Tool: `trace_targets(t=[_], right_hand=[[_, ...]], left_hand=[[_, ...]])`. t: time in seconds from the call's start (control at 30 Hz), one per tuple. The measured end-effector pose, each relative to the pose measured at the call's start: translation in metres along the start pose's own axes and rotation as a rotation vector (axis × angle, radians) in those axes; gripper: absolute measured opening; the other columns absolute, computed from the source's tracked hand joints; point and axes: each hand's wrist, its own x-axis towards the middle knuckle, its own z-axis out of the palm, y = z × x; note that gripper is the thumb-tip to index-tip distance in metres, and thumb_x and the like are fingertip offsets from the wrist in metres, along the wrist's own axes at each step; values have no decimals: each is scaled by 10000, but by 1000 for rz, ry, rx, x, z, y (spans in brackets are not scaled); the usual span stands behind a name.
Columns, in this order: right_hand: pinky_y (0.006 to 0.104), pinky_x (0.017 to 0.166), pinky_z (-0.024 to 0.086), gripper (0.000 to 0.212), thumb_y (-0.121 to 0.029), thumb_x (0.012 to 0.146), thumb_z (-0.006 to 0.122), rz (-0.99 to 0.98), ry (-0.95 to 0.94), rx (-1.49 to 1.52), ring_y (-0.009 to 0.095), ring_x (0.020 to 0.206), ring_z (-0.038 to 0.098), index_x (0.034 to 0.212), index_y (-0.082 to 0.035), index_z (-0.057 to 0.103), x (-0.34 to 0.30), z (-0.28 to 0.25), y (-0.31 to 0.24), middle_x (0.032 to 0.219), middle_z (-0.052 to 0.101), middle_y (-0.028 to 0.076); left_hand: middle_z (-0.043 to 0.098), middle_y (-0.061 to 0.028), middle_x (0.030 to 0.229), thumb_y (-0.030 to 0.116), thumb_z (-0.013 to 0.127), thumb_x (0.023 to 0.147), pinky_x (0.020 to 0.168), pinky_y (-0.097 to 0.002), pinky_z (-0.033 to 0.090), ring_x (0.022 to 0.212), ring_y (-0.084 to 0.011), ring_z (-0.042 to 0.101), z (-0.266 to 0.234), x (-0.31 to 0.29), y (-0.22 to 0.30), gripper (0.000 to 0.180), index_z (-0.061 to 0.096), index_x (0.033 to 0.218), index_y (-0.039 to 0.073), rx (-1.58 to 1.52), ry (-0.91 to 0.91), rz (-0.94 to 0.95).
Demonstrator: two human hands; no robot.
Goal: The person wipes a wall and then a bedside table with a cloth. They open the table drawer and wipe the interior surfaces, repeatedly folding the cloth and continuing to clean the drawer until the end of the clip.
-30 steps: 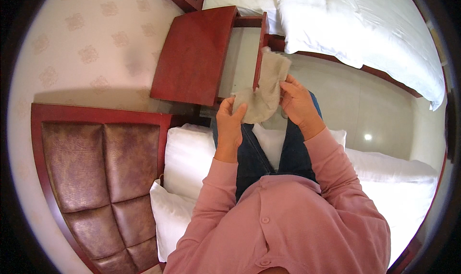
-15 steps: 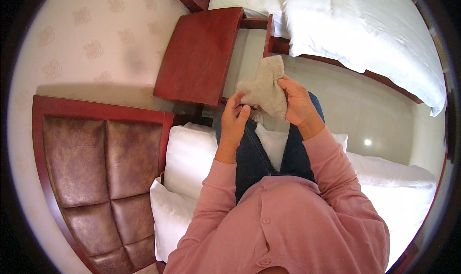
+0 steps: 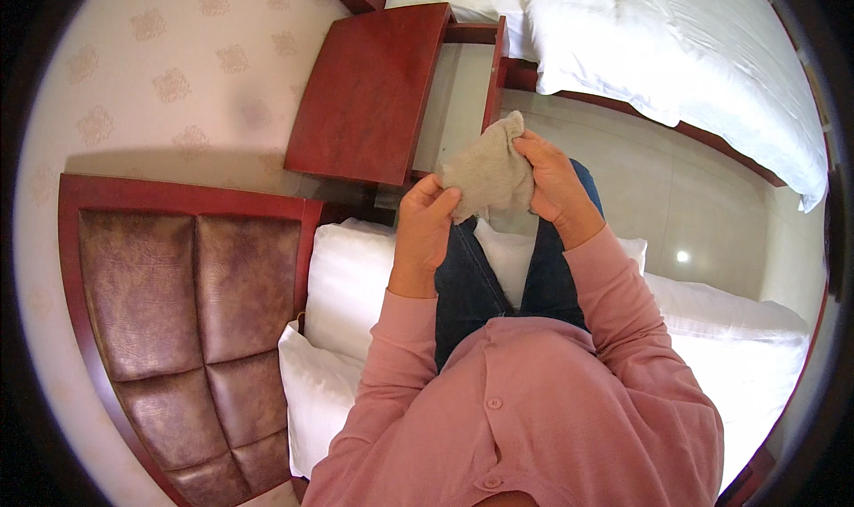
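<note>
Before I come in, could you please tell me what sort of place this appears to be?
It looks like a bedroom, possibly a hotel room: there is a brown padded headboard, white bedding, and a red-brown nightstand with its drawer pulled open.

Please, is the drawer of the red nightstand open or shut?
The drawer is open: its pale inside shows beyond the edge of the nightstand.

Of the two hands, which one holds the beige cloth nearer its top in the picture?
The right hand: it pinches the beige cloth close to its upper tip, while the left hand grips its lower left side.
</note>
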Motion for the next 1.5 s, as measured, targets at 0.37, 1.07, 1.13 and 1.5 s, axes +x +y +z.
trace_targets(t=[0.37,1.07,1.13,1.5], right_hand=[[334,751,508,285,-183,815,698,-333,192,-1110,216,828,635,1057,-73,594,-15,6,7,966,643,107],[234,687,457,195,-81,882,527,-31,276,-441,114,771,558,1053,-22,597,-7,-8,1,886,597,27],[268,663,457,203,-93,876,514,-64,316,-341,129,748,538,1044,-33,611,-7,-10,-2,854,582,23],[298,702,506,245,-74,919,544,-151,428,-313,143,809,582,1162,-54,522,-9,-25,-11,921,600,61]], left_hand=[[651,-42,920,3,698,833,754,-265,499,829,-114,608,12,5,-6,127,619,929,32,-41,140,78],[633,-82,1039,163,483,1003,841,-336,502,949,-176,615,-4,14,0,172,572,1058,26,37,257,122],[609,-71,1037,158,483,1002,865,-315,487,956,-154,590,-6,14,4,157,562,1037,27,64,307,159],[605,-21,947,157,508,995,831,-277,446,894,-113,548,-28,8,28,131,587,997,52,429,432,329]])
